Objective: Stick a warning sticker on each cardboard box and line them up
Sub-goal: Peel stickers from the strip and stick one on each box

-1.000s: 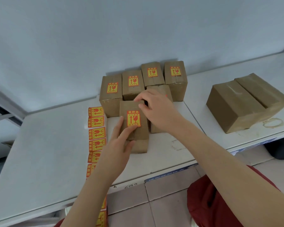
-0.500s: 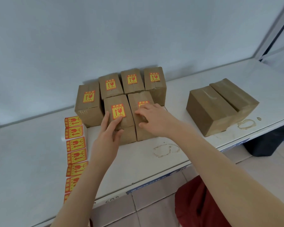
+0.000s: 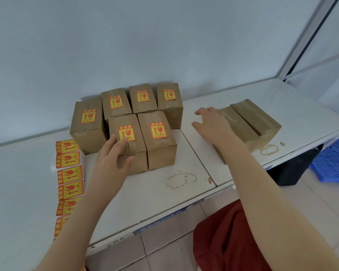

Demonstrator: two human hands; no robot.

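Cardboard boxes stand in two rows on the white worktop (image 3: 37, 182) against the wall: four at the back, two in front, each with a red-and-yellow warning sticker on its top face. From the head camera, the one view there is, the front-left box (image 3: 126, 137) sits tight against the front-right box (image 3: 158, 137), seemingly so the row stays straight. The left hand (image 3: 110, 163) lies flat against the near face and top edge of the front-left box, fingers (image 3: 123, 142) spread and closed on nothing; it looks like a steadying or nudging touch more than a grip. The right hand (image 3: 213, 124) reaches off to the right and rests on the nearer of two plain boxes (image 3: 241, 128), fingers loosely open and not yet wrapped around it. Those two lie on their sides, touching each other, well apart from the labelled group and with no sticker showing, so I judge them the ones left to do. A strip of spare stickers (image 3: 69, 173) runs down the worktop just left of the rows, within easy reach of the left hand. Brown ring stains (image 3: 181, 179) mark the surface in front of the boxes.
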